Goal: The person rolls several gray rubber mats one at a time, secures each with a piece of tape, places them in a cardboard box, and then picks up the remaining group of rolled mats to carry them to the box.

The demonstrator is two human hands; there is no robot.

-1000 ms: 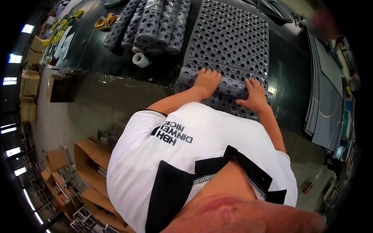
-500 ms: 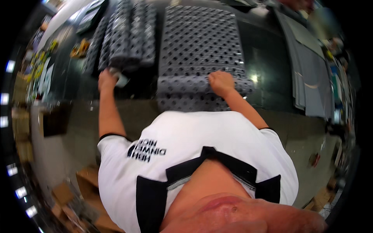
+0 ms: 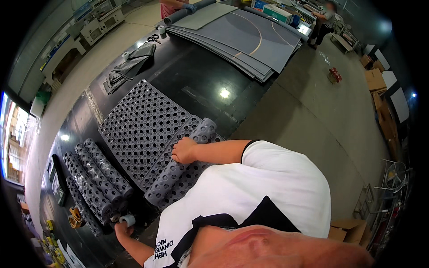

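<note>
A grey mat (image 3: 141,117) full of round holes lies flat on the black table, its near end rolled into a thick tube. My right hand (image 3: 184,151) is closed over the top of that tube, fingers curled on it. At the lower left, my left hand (image 3: 122,228) has its fingers closed at a small pale roll of tape (image 3: 128,219), beside the ends of several rolled mats (image 3: 94,178). Part of the left hand's grip is hidden by the angle.
Yellow-brown tape rolls (image 3: 75,217) lie left of the rolled mats. Folded dark plastic (image 3: 129,67) and black scissors (image 3: 153,39) are farther up the table (image 3: 196,67). Large grey sheets (image 3: 246,33) are stacked at the far end. Two people (image 3: 328,18) stand beyond.
The view has swung round, so the table now runs diagonally and its far end shows. My right hand stays on the rolled mat, and my left stays by the rolled mats with the tape.
</note>
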